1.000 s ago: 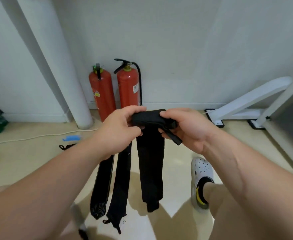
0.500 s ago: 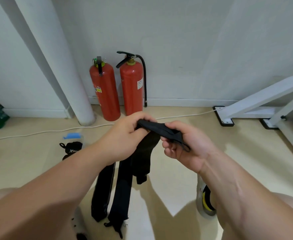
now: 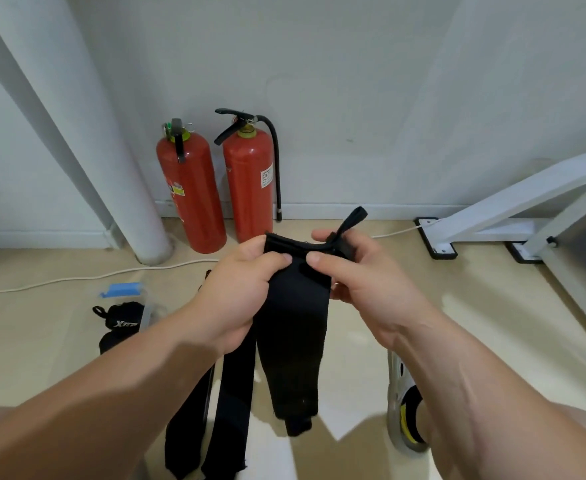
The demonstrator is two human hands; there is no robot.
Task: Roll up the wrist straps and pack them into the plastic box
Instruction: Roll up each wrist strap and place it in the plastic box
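- Since size order was the ask: the white column (image 3: 77, 133) and the two red fire extinguishers (image 3: 191, 195) stand back against the wall, well apart from the work. Just background.
- Held wrist strap (image 3: 293, 334) hangs long and flat from its top edge, with the tail dangling toward the floor. My guess is that lets gravity straighten it before the first turn.
- Left hand (image 3: 236, 292) grips the top left corner, its fingers curled round the fabric and the thumb on the front. Right hand (image 3: 364, 282) pinches the top right. Both have their fingers closed on the strap and stretch that edge between them.
- Two unrolled straps (image 3: 229, 410) lie flat on the floor under the left forearm, waiting their turn I'd say.
- Clear plastic box (image 3: 149, 313) sits on the floor off to the left, near but not touching anything in hand.
- A rolled strap (image 3: 120, 317) with white lettering seems to be inside it already.
- Thumb loop (image 3: 352, 221) pokes up past the right fingers, probably kept out of the roll.
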